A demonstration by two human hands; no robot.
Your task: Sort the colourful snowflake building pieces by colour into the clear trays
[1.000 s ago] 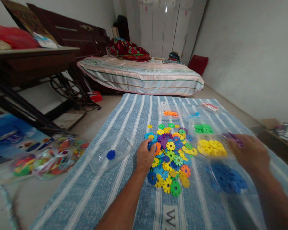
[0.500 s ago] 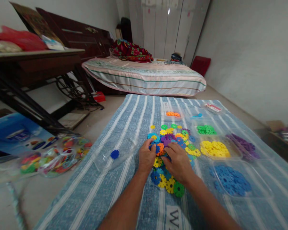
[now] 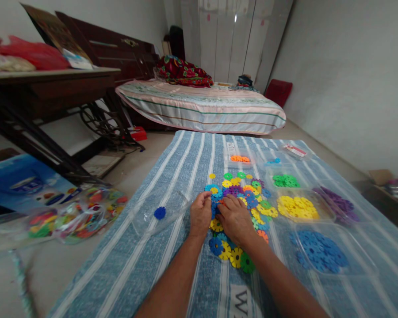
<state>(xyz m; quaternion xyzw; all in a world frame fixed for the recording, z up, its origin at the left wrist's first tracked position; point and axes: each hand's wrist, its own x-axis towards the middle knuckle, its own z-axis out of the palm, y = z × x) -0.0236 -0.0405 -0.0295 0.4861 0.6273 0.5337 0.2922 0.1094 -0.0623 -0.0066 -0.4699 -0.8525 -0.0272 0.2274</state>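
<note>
A loose pile of flower-shaped plastic discs (image 3: 236,257) in blue, yellow, green, orange and purple lies on a striped cloth. My left hand (image 3: 200,215) is at the pile's left edge, its fingers curled and drawn together beside some blue discs (image 3: 215,207). Over the middle of the pile, my right hand (image 3: 236,220) bends its fingers down and inward. A bit of an orange disc (image 3: 220,202) shows at its fingertips. What either hand grips is hidden. One dark blue disc (image 3: 159,213) lies apart, on a clear plastic lid or tray (image 3: 141,227).
Clear boxes at the right hold sorted discs: blue (image 3: 321,251), yellow (image 3: 296,207), purple (image 3: 338,204), green (image 3: 285,180) and orange (image 3: 240,158). A box with a few light blue discs (image 3: 273,160) stands farther back. Bagged toys (image 3: 82,216) lie left of the cloth.
My right hand has moved left, closer to my left hand, and now covers most of the orange disc between them. An orange disc beside my right wrist has come into view.
</note>
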